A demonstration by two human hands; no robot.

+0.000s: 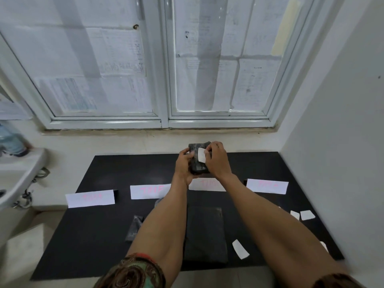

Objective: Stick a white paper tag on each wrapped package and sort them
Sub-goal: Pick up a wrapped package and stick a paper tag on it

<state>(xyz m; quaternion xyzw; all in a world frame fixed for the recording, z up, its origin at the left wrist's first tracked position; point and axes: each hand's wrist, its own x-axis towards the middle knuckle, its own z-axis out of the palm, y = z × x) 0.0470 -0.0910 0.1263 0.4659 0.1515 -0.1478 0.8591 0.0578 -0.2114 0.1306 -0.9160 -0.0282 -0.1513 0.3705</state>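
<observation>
1. Right hand (217, 161) pinches a white tag (201, 155) against a black wrapped package (197, 169).
2. Left hand (184, 165) grips the package's nine o'clock side, held above the table (93, 235).
3. Loose tags (240, 249) lie on the table at five o'clock.

Before you a paper-covered window (104, 59), to your left a white sink (18, 175), a blurred bluish bottle (11, 140) at its far edge, black tabletop (99, 235) below.
</observation>
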